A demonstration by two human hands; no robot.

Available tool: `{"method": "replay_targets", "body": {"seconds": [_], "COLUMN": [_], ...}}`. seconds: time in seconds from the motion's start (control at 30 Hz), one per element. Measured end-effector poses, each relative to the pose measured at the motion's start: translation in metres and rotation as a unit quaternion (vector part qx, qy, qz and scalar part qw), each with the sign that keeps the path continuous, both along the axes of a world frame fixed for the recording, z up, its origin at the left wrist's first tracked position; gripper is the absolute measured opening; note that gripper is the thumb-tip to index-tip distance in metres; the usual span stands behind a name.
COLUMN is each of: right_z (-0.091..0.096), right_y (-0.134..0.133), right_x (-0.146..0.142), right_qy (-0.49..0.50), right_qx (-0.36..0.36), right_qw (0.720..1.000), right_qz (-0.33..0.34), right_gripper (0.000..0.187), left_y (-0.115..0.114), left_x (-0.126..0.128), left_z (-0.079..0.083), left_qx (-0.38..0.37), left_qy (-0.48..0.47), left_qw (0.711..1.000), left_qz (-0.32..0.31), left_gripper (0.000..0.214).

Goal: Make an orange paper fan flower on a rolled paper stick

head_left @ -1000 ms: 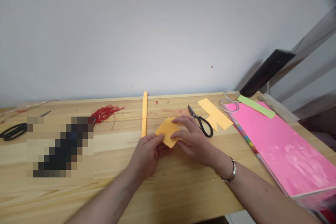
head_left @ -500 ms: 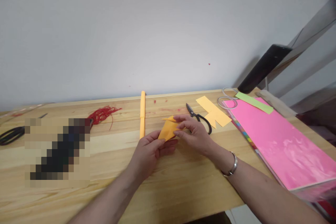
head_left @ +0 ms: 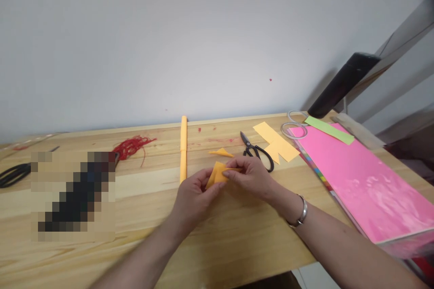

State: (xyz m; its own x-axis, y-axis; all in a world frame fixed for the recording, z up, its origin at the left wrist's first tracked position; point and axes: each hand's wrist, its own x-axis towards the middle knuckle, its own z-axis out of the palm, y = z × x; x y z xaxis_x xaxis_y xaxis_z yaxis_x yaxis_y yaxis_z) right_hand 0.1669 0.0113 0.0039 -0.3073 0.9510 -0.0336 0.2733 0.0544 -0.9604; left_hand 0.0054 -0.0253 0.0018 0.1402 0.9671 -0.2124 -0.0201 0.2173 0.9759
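Observation:
Between my hands is a folded piece of orange paper (head_left: 219,174), held above the wooden table. My left hand (head_left: 196,189) grips its left side and lower edge with thumb and fingers. My right hand (head_left: 251,174), with a silver bangle on the wrist, pinches its right side. Just beyond my fingers lies a small orange paper scrap (head_left: 222,152). A pair of black-handled scissors (head_left: 257,151) rests past my right hand, partly covered by it. Farther left, a long rolled orange paper tube (head_left: 183,146) lies pointing toward the wall.
Cut orange paper pieces (head_left: 278,142) lie right of the scissors. A pink paper stack (head_left: 366,185) carries a green strip (head_left: 328,130), near a pale coiled loop (head_left: 294,130). Red thread (head_left: 134,148) and more scissors (head_left: 15,175) are left. A black cylinder (head_left: 344,85) leans back right.
My right fingers have come down and closed on the paper's right side. The paper has turned and shows a fold. The small scrap beyond it is now uncovered.

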Motion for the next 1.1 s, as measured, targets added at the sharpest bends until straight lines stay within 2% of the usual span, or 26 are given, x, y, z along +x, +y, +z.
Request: {"method": "replay_targets", "body": {"seconds": [0.17,0.43,0.73,1.1], "right_z": [-0.0018,-0.0005,-0.0002,-0.0050], "right_y": [-0.0010,-0.0022,-0.0021,-0.0022], "right_x": [-0.0025,-0.0056,-0.0050,-0.0066], "right_qy": [-0.015,0.015,0.040,0.037], "right_qx": [-0.001,-0.048,-0.065,-0.061], "right_qw": [1.000,0.997,0.996,0.995], "right_qz": [-0.021,-0.051,-0.050,-0.068], "right_gripper": [0.012,0.015,0.016,0.016], "left_y": [-0.0012,-0.0010,-0.0022,-0.0018], "left_x": [-0.0006,0.0016,0.0039,0.0039], "left_z": [-0.0013,-0.0003,0.0009,0.0023], "left_qx": [0.023,0.044,0.020,0.050], "left_qy": [0.078,0.071,0.052,0.090], "left_qw": [0.997,0.996,0.998,0.994], "left_qz": [-0.009,-0.025,-0.029,-0.030], "left_gripper": [0.026,0.028,0.031,0.029]}}
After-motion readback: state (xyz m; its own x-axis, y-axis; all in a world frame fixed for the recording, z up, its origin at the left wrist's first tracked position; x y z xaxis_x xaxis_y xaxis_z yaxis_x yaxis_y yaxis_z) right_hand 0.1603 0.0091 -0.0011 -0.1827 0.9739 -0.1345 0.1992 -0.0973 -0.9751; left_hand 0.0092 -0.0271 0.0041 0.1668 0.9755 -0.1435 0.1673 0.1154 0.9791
